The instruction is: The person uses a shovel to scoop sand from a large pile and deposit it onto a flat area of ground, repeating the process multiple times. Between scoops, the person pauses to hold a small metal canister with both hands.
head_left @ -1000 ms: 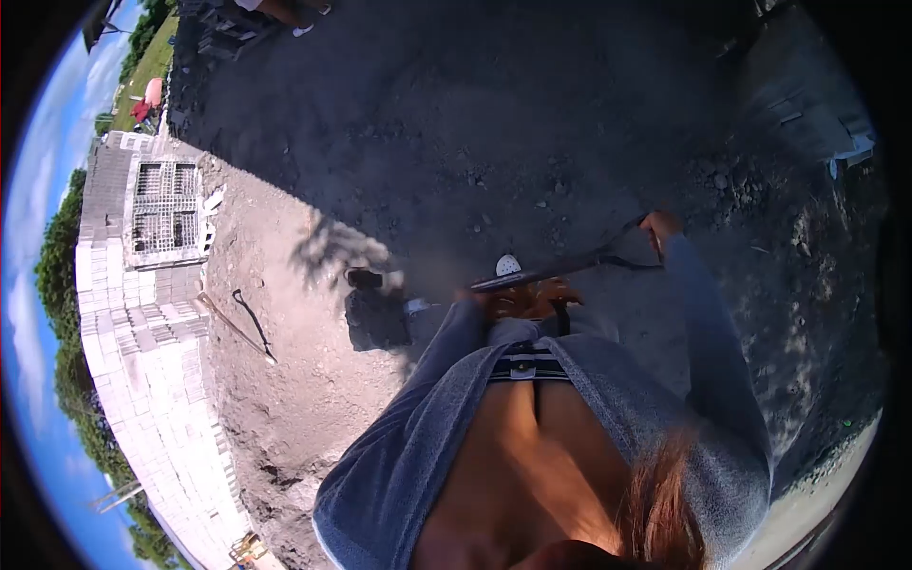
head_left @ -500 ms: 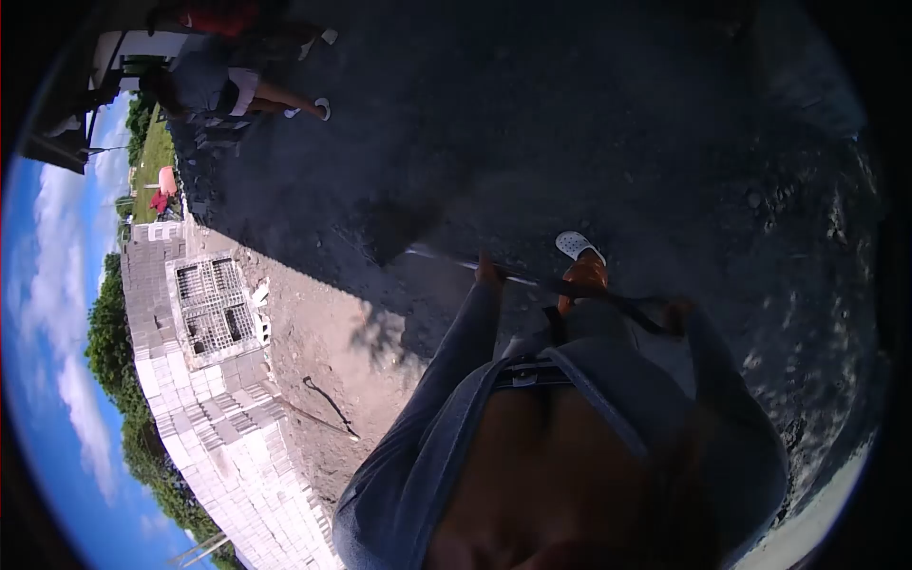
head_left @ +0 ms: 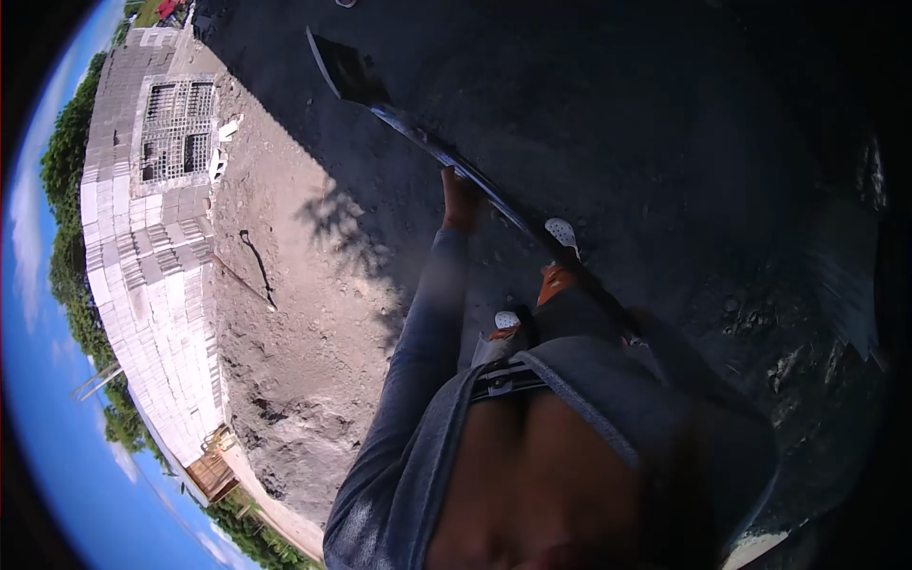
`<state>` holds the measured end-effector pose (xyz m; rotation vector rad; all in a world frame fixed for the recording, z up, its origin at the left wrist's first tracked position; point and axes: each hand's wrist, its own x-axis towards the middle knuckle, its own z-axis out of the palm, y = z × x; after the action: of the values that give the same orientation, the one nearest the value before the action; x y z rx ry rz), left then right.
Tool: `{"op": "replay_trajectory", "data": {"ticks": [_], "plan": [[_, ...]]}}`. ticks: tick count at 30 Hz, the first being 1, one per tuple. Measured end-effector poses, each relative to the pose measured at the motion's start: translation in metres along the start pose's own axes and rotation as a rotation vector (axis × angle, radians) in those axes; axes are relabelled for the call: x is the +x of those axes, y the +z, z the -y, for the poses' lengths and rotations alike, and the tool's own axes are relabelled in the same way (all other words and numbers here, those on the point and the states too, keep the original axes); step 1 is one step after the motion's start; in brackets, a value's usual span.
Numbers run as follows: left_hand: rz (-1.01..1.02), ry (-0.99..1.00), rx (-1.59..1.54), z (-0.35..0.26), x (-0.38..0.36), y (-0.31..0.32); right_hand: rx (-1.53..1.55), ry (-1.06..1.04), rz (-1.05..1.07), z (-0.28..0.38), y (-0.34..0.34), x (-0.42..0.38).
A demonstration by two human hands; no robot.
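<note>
A long-handled shovel (head_left: 502, 201) runs diagonally across the middle of the view, its flat blade (head_left: 344, 71) at the upper left above shaded ground. My left hand (head_left: 459, 199) is closed round the shaft a little below the blade, with the arm stretched out. My right hand (head_left: 634, 336) is at the far end of the handle, close to my body; deep shadow hides most of its fingers. Both my feet show in white perforated clogs, one (head_left: 561, 232) ahead of the other (head_left: 506, 320).
A light block wall (head_left: 152, 275) with a grated opening (head_left: 178, 130) stands at the left. Before it, a thin tool (head_left: 245, 285) lies on sunlit dirt (head_left: 294, 285). Rubble (head_left: 784, 366) lies at the right. Part of another person's shoe (head_left: 346, 3) shows at the top edge.
The shovel blade has swung up and left, and my left hand has moved the same way. The view has shifted; the wall sits higher, the people have mostly left the frame, and my second foot shows.
</note>
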<state>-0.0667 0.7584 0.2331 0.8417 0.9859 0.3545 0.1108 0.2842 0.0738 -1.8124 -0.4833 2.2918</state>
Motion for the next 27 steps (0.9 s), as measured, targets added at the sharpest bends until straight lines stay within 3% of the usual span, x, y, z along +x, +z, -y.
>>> {"op": "replay_trajectory", "data": {"ticks": [3,5,8,10,13,15,17,18,20,23,24,27], "plan": [[-0.17,-0.034,-0.247,0.013,-0.045,-0.034,0.562,0.243,-0.137,0.052,0.002,-0.009],[-0.341,-0.035,-0.42,0.041,-0.082,-0.062,0.654,0.255,-0.183,0.075,0.007,-0.015],[-0.488,-0.019,-0.693,0.111,-0.153,-0.107,0.594,0.226,-0.225,0.098,0.012,-0.025],[-0.423,0.117,-0.937,0.192,-0.209,-0.146,0.392,0.178,-0.232,0.107,0.003,-0.024],[-0.705,0.063,-1.305,0.332,-0.285,-0.188,0.219,0.053,-0.367,0.143,0.032,-0.026],[-0.912,0.108,-1.513,0.41,-0.362,-0.175,0.04,-0.047,-0.341,0.169,0.083,-0.045],[-1.082,-0.037,-1.692,0.448,-0.419,-0.14,-0.13,-0.165,-0.336,0.189,0.138,-0.057],[-1.102,-0.003,-1.775,0.484,-0.448,-0.126,-0.186,-0.229,-0.288,0.192,0.172,-0.065],[-0.926,0.042,-1.848,0.558,-0.504,-0.097,-0.353,-0.344,-0.154,0.196,0.222,-0.066],[-1.088,0.177,-2.059,0.542,-0.567,-0.067,-0.622,-0.444,0.09,0.233,0.33,-0.074],[-1.094,0.213,-2.106,0.562,-0.58,-0.068,-0.672,-0.443,0.115,0.24,0.368,-0.077],[-0.943,0.506,-2.343,0.621,-0.598,-0.072,-0.817,-0.373,0.311,0.24,0.456,-0.079]]}}
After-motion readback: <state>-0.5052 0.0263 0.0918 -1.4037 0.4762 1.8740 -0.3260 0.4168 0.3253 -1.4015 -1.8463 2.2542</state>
